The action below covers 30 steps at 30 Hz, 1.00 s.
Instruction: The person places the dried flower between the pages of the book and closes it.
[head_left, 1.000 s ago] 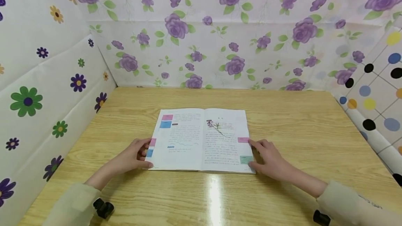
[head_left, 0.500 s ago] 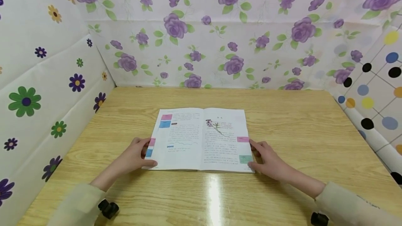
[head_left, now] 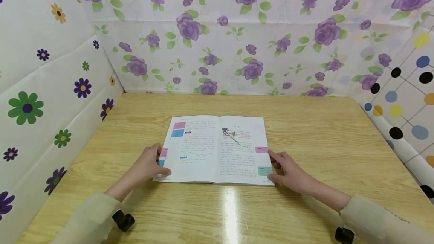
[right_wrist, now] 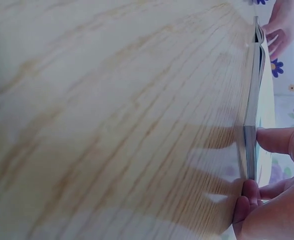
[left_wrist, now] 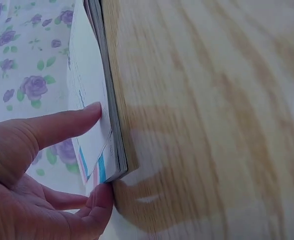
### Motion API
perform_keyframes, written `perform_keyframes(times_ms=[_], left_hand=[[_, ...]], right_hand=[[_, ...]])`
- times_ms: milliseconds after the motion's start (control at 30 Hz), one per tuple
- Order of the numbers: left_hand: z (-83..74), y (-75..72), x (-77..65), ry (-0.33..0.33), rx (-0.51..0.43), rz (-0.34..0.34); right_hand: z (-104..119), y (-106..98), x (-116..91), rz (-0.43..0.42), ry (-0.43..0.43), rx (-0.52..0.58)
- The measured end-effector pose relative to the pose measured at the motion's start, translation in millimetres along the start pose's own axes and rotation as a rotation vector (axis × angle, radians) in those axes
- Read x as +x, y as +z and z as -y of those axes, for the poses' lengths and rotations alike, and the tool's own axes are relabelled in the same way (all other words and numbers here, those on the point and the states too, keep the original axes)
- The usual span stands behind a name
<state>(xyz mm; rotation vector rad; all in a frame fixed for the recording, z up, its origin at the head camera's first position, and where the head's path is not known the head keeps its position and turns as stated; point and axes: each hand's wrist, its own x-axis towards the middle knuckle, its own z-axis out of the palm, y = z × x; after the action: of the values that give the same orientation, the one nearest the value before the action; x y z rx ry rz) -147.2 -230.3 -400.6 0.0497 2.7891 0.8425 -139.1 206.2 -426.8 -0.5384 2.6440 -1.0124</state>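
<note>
An open book [head_left: 200, 170] lies on the wooden table, its pages printed with text, pink, blue and green boxes and a drawn flower sprig. My left hand [head_left: 146, 164] grips its left edge near the lower corner. In the left wrist view the thumb [left_wrist: 69, 127] presses on the page, and the fingers [left_wrist: 99, 207] bend in at the outer edge; the top page sits slightly apart from those below. My right hand [head_left: 293, 174] holds the right edge, with its thumb [right_wrist: 276, 140] at the page rim and curled fingers against the side of the book.
The wooden table [head_left: 322, 134] runs back to a wall covering [head_left: 230, 59] with purple roses. A flower-print sheet [head_left: 57, 97] borders it at left, a dotted one [head_left: 407, 97] at right. Small black devices [head_left: 123, 220] hang at both sleeves.
My left hand has slid rightward, its thumb reaching further onto the left page, whose lower left corner has shifted outward. The right hand stays at its edge.
</note>
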Motion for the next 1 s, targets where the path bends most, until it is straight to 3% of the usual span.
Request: perform_keyframes(times_ms=[333,600,667,1000], left_hand=[[4.1,0.2,9.2,-0.117,-0.176,0.018],[-4.2,-4.7,7.8,-0.049,-0.018,0.012],[-3.8,-6.1,9.0,-0.048,-0.02,0.013],[6.5,-6.2,8.4,-0.124,-0.216,0.005]], right_hand=[[-1,2,-1,-0.017,-0.022,-0.036],[-2,0,-1,-0.023,-0.038,-0.015],[-2,0,-1,-0.025,-0.043,-0.015],[-2,2,-3,-0.03,-0.067,-0.059]])
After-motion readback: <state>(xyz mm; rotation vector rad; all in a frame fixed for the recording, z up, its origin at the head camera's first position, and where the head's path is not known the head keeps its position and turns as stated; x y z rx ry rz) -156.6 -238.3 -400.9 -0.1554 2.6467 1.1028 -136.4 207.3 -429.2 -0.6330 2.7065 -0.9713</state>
